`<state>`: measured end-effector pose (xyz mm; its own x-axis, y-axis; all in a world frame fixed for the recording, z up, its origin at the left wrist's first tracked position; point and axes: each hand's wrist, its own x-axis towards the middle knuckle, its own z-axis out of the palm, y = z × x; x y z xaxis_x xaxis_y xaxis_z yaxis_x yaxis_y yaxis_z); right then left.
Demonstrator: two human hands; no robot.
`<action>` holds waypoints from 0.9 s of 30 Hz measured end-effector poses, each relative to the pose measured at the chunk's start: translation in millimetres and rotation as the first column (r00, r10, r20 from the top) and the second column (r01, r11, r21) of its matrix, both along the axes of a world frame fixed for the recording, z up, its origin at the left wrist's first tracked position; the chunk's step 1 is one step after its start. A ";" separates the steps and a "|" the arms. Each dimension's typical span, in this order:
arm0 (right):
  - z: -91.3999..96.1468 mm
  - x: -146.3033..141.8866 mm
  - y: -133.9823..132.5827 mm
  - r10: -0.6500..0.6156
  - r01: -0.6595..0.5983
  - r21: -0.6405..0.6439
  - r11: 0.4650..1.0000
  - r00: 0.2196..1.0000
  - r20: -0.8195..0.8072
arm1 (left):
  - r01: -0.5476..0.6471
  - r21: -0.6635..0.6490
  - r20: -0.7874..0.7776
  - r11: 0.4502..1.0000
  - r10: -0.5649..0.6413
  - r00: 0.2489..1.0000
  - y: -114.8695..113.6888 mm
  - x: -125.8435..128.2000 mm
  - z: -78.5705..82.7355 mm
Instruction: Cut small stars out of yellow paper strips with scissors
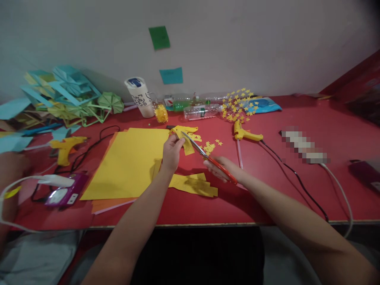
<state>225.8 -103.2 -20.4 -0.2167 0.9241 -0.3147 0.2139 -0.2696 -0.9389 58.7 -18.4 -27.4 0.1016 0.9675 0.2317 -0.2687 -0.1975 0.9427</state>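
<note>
My left hand (171, 153) pinches a small piece of yellow paper (179, 132) between thumb and fingers. In my right hand (222, 168) is a pair of scissors (208, 155) with red handles, its blade tips reaching up to that paper. Between and beyond my hands lie small cut yellow stars (209, 147) and yellow scraps. Several yellow paper strips (192, 185) rest on the red table (190, 211) nearer to me. Left of my left hand, a stack of yellow sheets (124, 162) lies on orange ones.
A glue gun (247, 133) stands right of the stars, another glue gun (65, 149) at left near a purple power strip (67, 190). Plastic bottles (202, 112), a white tumbler (139, 98) and a star cluster (240, 105) line the wall. A co-worker's arm (10, 178) shows at far left.
</note>
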 end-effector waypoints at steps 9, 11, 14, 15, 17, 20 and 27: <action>-3.1 2.3 1.3 0.033 -0.033 0.018 0.999 0.999 0.018 | -0.003 -0.009 0.003 1.000 0.003 1.000 -0.8 0.8 1.2; -1.2 1.7 1.0 0.029 -0.029 0.022 0.999 0.999 0.016 | -0.002 -0.011 0.012 1.000 0.002 1.000 -1.0 0.8 1.8; 1.4 0.8 0.5 0.028 -0.028 0.014 1.000 0.999 0.018 | 0.001 -0.013 0.018 1.000 -0.001 1.000 -1.1 0.8 2.7; 1.8 0.6 0.4 0.025 -0.025 0.007 1.000 0.999 0.022 | 0.002 -0.013 0.014 1.000 -0.002 1.000 -1.1 0.9 2.9; 2.1 0.6 0.7 0.018 -0.018 -0.007 1.000 0.999 0.030 | 0.002 -0.012 0.010 1.000 -0.002 1.000 -1.2 1.0 3.1; 1.9 1.0 1.4 0.024 -0.024 -0.023 0.999 0.999 0.033 | -0.002 -0.011 0.009 1.000 0.003 1.000 -1.3 1.0 3.5; 0.6 3.2 3.4 0.037 -0.036 -0.017 0.999 0.997 0.064 | -0.044 -0.013 0.016 0.999 0.044 0.999 2.7 -4.9 8.6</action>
